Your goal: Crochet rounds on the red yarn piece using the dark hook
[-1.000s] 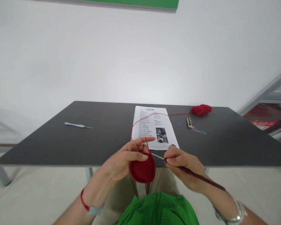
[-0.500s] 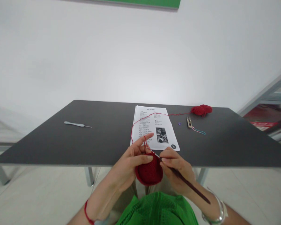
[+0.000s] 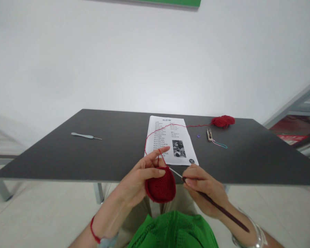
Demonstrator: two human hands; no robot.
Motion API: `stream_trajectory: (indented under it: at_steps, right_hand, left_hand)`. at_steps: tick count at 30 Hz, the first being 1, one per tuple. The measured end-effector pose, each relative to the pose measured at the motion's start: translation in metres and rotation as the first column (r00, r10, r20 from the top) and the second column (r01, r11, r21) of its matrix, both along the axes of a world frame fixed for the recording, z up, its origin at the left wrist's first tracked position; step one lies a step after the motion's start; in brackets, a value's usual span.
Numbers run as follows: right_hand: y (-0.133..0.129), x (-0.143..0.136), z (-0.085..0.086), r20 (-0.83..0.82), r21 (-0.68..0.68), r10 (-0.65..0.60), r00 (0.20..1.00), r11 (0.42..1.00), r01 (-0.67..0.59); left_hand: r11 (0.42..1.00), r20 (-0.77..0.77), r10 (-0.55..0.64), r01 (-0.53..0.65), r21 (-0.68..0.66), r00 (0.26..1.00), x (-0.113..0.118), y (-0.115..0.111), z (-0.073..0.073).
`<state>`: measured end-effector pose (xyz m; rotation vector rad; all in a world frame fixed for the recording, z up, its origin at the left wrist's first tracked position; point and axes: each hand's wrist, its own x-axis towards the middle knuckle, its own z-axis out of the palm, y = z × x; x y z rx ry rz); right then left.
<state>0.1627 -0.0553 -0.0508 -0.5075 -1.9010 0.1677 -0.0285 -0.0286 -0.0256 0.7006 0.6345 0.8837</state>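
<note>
Between thumb and fingers, my left hand (image 3: 142, 177) grips a round red crochet piece (image 3: 160, 187) just off the table's front edge. Red yarn (image 3: 158, 130) runs over its raised index finger and down to the upper edge of the piece. My right hand (image 3: 205, 187) is closed around a crochet hook (image 3: 219, 206) with a dark brown handle and a thin metal shaft. The hook's tip meets the top edge of the crochet piece, near the working yarn. Exactly how the tip sits in the stitch is too small to tell.
A printed pattern sheet (image 3: 191, 151) lies beyond my hands on the dark table (image 3: 119, 137). Farther right are a red yarn ball (image 3: 223, 121), thread snips (image 3: 209, 135) with a cord, and a small purple piece (image 3: 198, 136). A grey-handled thin tool (image 3: 85, 136) lies left.
My right hand has moved right and slightly down with the hook, showing more of its metal shaft. My left hand and the crochet piece have shifted slightly left.
</note>
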Motion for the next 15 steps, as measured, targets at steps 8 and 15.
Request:
stream_trajectory:
  at_steps: [8, 15]
  right_hand:
    - [0.004, 0.011, 0.019, 0.138, -0.099, 0.166, 0.976, 0.983, -0.153]
    - [0.003, 0.009, 0.017, -0.085, -0.315, 0.179, 0.980, 0.929, -0.197]
  left_hand:
    - [0.993, -0.014, -0.118, 0.118, -0.020, 0.993, -0.009, 0.005, -0.002]
    - [0.974, -0.098, -0.209, 0.216, 0.073, 0.973, -0.014, 0.009, -0.001]
